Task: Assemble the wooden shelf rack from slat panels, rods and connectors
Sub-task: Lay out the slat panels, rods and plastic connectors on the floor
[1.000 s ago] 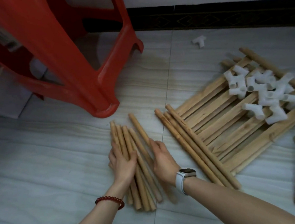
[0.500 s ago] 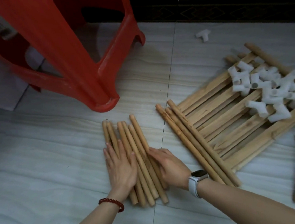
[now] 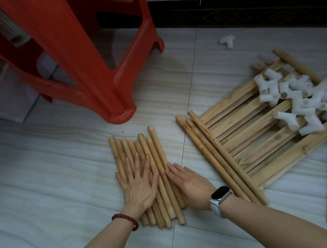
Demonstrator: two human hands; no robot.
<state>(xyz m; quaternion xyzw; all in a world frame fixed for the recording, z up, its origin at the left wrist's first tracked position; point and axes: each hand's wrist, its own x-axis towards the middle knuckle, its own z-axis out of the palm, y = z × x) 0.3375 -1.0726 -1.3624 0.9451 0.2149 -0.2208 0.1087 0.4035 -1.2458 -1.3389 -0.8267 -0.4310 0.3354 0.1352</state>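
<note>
Short rods (image 3: 142, 165) lie in a flat row under your hands, long axes running away from you. Your left hand (image 3: 139, 182) presses flat on the row, fingers spread wide, gripping nothing. Your right hand (image 3: 190, 183) lies open against the row's right edge, also empty. Long rods (image 3: 217, 158), slat panels (image 3: 262, 133) and white connectors (image 3: 299, 100) sit to the right, nearer your right hand; reach with that hand.
</note>
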